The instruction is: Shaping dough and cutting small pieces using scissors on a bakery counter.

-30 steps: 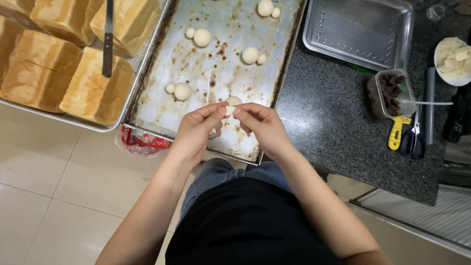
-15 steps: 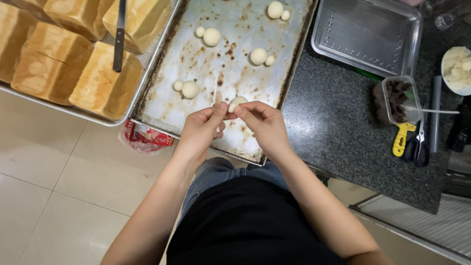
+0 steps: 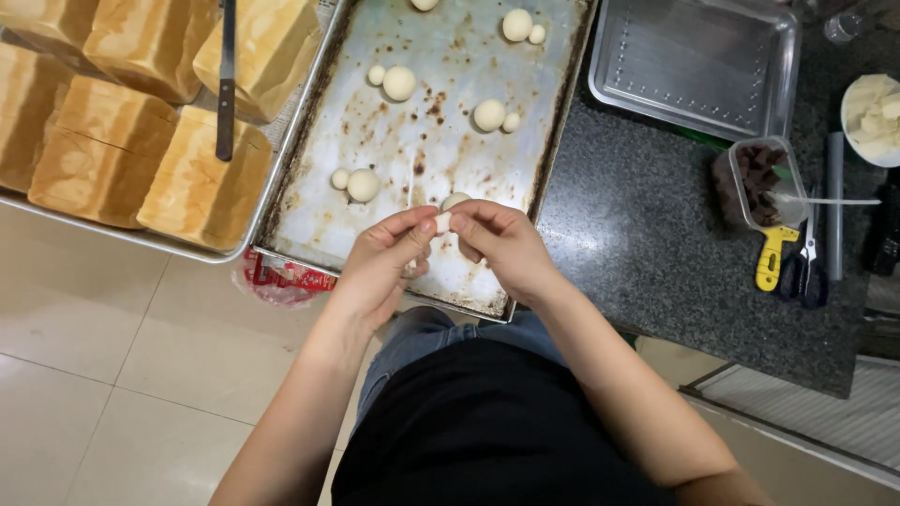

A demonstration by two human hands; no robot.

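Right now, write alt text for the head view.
Left hand and right hand pinch a small white dough piece above a stained metal baking tray holding pale round dough balls; golden bread loaves sit beside it.

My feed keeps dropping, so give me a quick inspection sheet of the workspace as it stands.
Surface: dark speckled counter carrying a stained baking tray.
Job's things: small dough piece pinched between both hands; dough balls sit in big-and-small pairs on the tray.
Clutter: empty steel pan, tub of dark pieces, scissors, yellow-handled tool, bowl of white chunks, red wrapper.
Hands: left hand and right hand meet over the tray's near edge.
Cables: nothing seen.
Surroundings: bread loaves on a second tray with a knife on top; tiled floor.
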